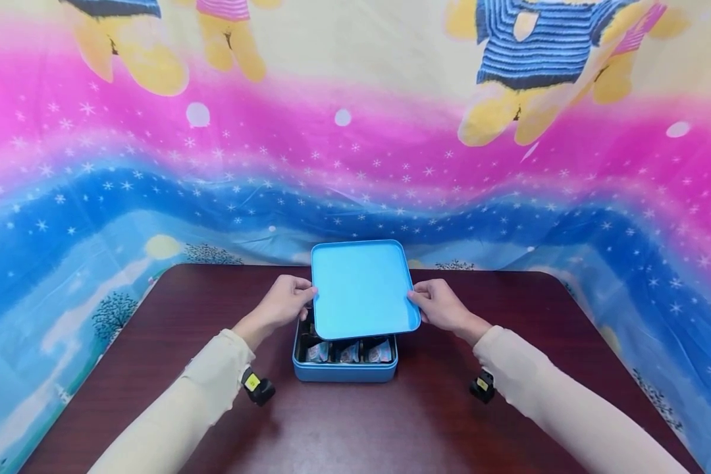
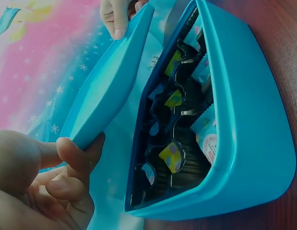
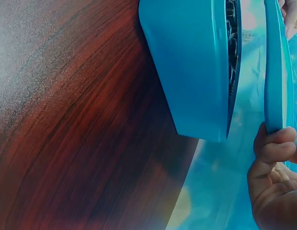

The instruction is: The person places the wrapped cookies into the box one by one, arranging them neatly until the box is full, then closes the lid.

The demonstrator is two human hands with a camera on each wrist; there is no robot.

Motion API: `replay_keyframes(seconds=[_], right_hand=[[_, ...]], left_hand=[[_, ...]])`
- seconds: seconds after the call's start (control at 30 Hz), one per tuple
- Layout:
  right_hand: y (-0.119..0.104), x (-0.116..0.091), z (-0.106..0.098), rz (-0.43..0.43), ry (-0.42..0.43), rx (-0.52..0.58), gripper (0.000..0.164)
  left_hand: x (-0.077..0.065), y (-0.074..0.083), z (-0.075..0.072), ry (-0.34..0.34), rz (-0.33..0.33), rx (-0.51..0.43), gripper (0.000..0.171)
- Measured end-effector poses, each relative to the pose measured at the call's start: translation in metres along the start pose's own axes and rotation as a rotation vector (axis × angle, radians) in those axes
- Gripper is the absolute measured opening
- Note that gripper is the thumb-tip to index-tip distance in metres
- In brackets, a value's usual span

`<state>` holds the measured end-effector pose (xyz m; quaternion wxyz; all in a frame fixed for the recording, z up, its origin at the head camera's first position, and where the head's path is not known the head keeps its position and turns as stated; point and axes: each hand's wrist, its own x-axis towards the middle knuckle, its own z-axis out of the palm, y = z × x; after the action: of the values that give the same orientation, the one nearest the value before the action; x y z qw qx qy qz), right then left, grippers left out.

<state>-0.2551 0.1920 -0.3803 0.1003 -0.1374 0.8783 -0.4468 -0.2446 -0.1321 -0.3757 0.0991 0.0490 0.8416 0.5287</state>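
A square blue lid [image 1: 364, 288] is held up over a blue tin box [image 1: 345, 373], tilted so its inner side faces the head camera. My left hand [image 1: 287, 299] pinches the lid's left edge between thumb and fingers. On the opposite edge, my right hand [image 1: 441, 304] grips it the same way. Below, the box rests on the table, its front row of wrapped sweets [image 1: 348, 353] visible past the lid. In the left wrist view, a black divided tray [image 2: 189, 115] inside the box holds several small packets, some with yellow wrappers [image 2: 171, 157]. The lid hides the box's rear in the head view.
The dark red-brown table [image 1: 361, 428] extends around the box. A patterned cloth backdrop [image 1: 355, 164] with bears and snowflakes hangs behind and beside it. Each wrist carries a small black camera, the left one [image 1: 259, 388] and the right one [image 1: 482, 387].
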Motion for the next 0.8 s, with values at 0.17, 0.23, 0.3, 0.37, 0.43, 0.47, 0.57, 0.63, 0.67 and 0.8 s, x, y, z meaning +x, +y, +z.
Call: replay_keyframes(seconds=[0.17, 0.23, 0.3, 0.37, 0.43, 0.47, 0.57, 0.63, 0.67, 0.8], right_hand=[[-0.002, 0.000, 0.002, -0.047, 0.014, -0.024, 0.029], [-0.002, 0.000, 0.002, -0.062, 0.030, -0.043, 0.028], [-0.002, 0.000, 0.002, -0.073, 0.048, -0.061, 0.027], [-0.003, 0.001, 0.002, -0.085, 0.058, -0.075, 0.027], [-0.004, 0.002, 0.001, -0.098, 0.066, -0.091, 0.026], [-0.005, 0.002, 0.000, -0.109, 0.066, -0.103, 0.026], [-0.008, 0.002, -0.002, -0.131, 0.075, -0.152, 0.024], [-0.010, 0.002, -0.003, -0.136, 0.076, -0.185, 0.023], [-0.010, 0.002, -0.004, -0.134, 0.075, -0.203, 0.023], [-0.009, 0.001, -0.007, -0.119, 0.068, -0.247, 0.034]], left_hand=[[-0.001, -0.003, -0.007, -0.016, 0.013, 0.013, 0.045], [-0.001, -0.003, -0.009, -0.025, 0.024, 0.015, 0.046], [-0.002, -0.003, -0.012, -0.031, 0.034, 0.010, 0.046], [-0.003, -0.001, -0.014, -0.033, 0.049, 0.004, 0.047], [-0.004, 0.001, -0.015, -0.027, 0.066, 0.002, 0.047], [-0.005, 0.002, -0.015, -0.019, 0.072, 0.002, 0.047], [-0.008, 0.004, -0.015, 0.008, 0.103, 0.019, 0.046], [-0.010, 0.006, -0.015, 0.037, 0.120, 0.050, 0.045], [-0.011, 0.006, -0.014, 0.053, 0.134, 0.072, 0.044], [-0.015, 0.009, -0.010, 0.098, 0.205, 0.146, 0.038]])
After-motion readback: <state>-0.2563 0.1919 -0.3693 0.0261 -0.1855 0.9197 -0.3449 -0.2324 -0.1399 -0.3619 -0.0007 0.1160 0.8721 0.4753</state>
